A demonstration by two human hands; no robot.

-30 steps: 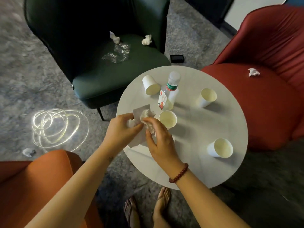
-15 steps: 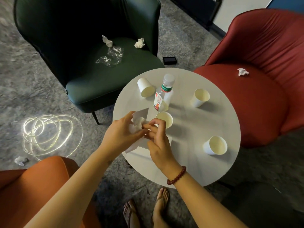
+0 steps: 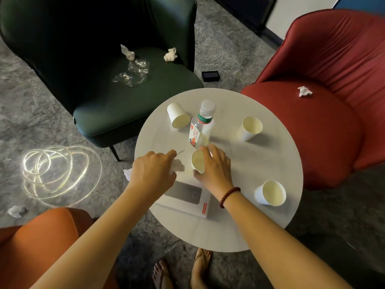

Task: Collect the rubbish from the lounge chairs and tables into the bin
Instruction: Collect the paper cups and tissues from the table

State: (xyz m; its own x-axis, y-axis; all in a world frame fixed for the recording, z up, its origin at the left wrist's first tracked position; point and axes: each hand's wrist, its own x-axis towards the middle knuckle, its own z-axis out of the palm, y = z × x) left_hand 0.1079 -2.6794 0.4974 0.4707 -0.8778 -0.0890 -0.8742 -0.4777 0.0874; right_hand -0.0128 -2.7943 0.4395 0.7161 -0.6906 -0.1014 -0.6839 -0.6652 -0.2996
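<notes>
Crumpled tissue (image 3: 178, 165) is sitting at the bench (image 3: 239, 163) edge, bunched in the left hand (image 3: 153, 172), whose fingers are clamping on it. The right hand (image 3: 214, 167) is curling its fingers round an empty paper cup (image 3: 197, 160) standing just beside the water bottle (image 3: 201, 126).

A single wide-angle camera sits on the person's head and faces forward and steeply down, close above the round worktop (image 3: 260, 163), which fills the middle of the view. The green chair (image 3: 116, 113) lies toward 11 o'clock, the red chair (image 3: 312, 132) toward 2 o'clock and the orange chair (image 3: 41, 236) toward 7 o'clock. The person's feet (image 3: 162, 276) show at 6 o'clock, almost straight below the lens.
</notes>
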